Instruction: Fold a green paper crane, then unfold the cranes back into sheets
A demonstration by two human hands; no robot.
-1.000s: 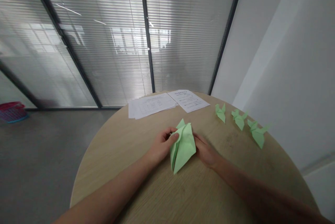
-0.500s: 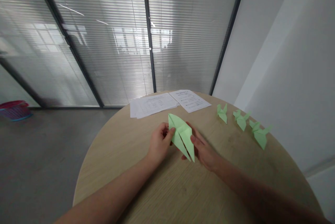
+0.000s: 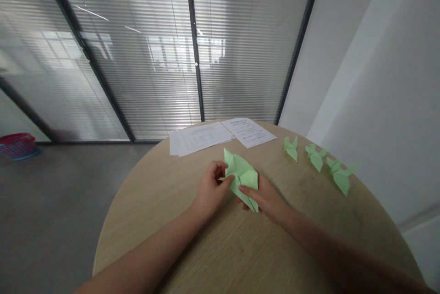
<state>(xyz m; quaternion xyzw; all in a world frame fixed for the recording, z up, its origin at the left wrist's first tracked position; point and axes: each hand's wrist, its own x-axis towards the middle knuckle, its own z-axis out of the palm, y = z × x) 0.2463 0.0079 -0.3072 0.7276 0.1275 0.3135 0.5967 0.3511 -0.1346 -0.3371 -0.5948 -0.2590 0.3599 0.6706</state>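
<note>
A light green sheet of folded origami paper (image 3: 245, 172) is held between both hands, above the middle of the table. My left hand (image 3: 213, 186) pinches its left edge, thumb on top and fingers partly hidden behind. From the right, my right hand (image 3: 266, 197) grips it with the thumb laid across the front near the centre slit; the other fingers are mostly behind the paper. The paper's upper left corner sticks up in a point, and its lower end narrows downward to the right.
Three green folded paper figures, a small one (image 3: 291, 149), a middle one (image 3: 316, 158) and a nearer one (image 3: 341, 178), stand on the round wooden table (image 3: 144, 220) at right. Printed sheets (image 3: 202, 138) lie at the far edge. A red and blue basket (image 3: 19, 146) sits on the floor.
My right thumb has moved leftward from the paper's right edge onto its front. The paper now bends, its upper left corner lifted, and the slit looks narrower.
</note>
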